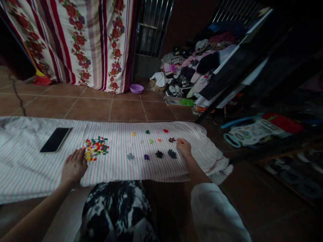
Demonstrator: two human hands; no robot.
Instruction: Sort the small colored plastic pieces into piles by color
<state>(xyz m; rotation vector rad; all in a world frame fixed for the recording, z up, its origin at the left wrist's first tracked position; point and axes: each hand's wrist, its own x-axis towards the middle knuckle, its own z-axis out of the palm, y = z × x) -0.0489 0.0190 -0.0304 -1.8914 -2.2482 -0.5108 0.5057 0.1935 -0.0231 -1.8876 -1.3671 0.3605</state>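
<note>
On the striped cloth, my left hand lies palm down, fingers stretched out, at the left edge of a mixed pile of small coloured pieces. My right hand is closed in a pinch just right of a small brown cluster; whatever its fingers hold is too small to make out. Sorted by colour, several little clusters stand in rows between the hands, among them a grey one, a purple one, a black one, a dark grey-blue one and a red one.
A dark-screened phone rests on the striped cloth, left of the mixed pile. Beyond the cloth, a purple basin sits on the tiled floor. Heaped clothes fill the far right, and a floral curtain hangs at the back.
</note>
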